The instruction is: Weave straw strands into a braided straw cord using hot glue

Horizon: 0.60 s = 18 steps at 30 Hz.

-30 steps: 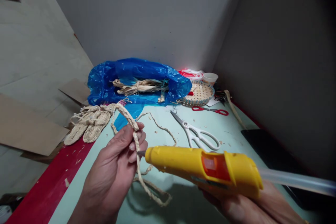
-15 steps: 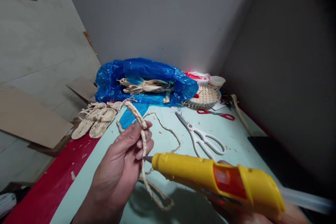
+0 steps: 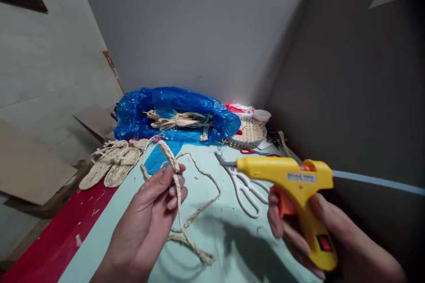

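Between the thumb and fingers of my left hand (image 3: 148, 216) is a braided straw cord (image 3: 168, 154), its thick end pointing up and away. The thinner length hangs below my fingers and loops over the pale green table covering. My right hand (image 3: 335, 230) is wrapped round the handle of a yellow glue gun (image 3: 285, 172), with fingers by the orange trigger. The gun's metal nozzle points left, apart from the cord. A clear glue stick (image 3: 375, 179) sticks out of its back. White-handled scissors (image 3: 245, 190) lie on the table, partly behind the gun.
A blue plastic bag (image 3: 133, 112) at the back holds bundled straw (image 3: 182, 120). Woven straw sandals (image 3: 121, 163) lie at the left on red cloth. Right of the bag are a woven basket (image 3: 249, 132), a small cup (image 3: 262, 116) and red-handled scissors (image 3: 247, 151).
My right hand has drawn the glue gun up and right, away from the cord, and turned it so its side shows. My left hand keeps its grip on the cord.
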Each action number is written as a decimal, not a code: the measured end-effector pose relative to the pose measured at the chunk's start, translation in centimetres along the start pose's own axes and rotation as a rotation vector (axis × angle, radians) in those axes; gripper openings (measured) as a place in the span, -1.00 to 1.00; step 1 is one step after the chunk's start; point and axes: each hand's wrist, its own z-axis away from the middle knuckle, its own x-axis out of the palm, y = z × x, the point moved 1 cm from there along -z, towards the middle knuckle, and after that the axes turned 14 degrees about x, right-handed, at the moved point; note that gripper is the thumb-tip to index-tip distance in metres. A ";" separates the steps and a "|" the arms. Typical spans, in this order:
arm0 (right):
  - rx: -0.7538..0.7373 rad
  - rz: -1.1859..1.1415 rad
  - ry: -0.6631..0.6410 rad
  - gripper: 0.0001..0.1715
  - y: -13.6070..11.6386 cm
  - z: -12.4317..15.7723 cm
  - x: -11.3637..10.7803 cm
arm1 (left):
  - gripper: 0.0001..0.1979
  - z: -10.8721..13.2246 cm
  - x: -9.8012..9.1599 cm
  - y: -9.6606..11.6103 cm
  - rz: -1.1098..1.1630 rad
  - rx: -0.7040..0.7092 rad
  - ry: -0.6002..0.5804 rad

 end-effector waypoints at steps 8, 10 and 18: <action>0.088 -0.317 0.182 -0.59 2.2 0.0 -2.4 | -0.72 0.8 0.1 -0.2 -0.016 -0.095 -0.068; 0.103 -0.312 0.144 -0.63 2.8 -0.3 -3.0 | -0.69 1.0 0.3 -0.2 0.011 -0.145 -0.115; 0.088 -0.160 0.102 -0.58 1.8 -1.8 -3.1 | -0.63 1.9 1.0 0.0 0.092 -0.180 -0.138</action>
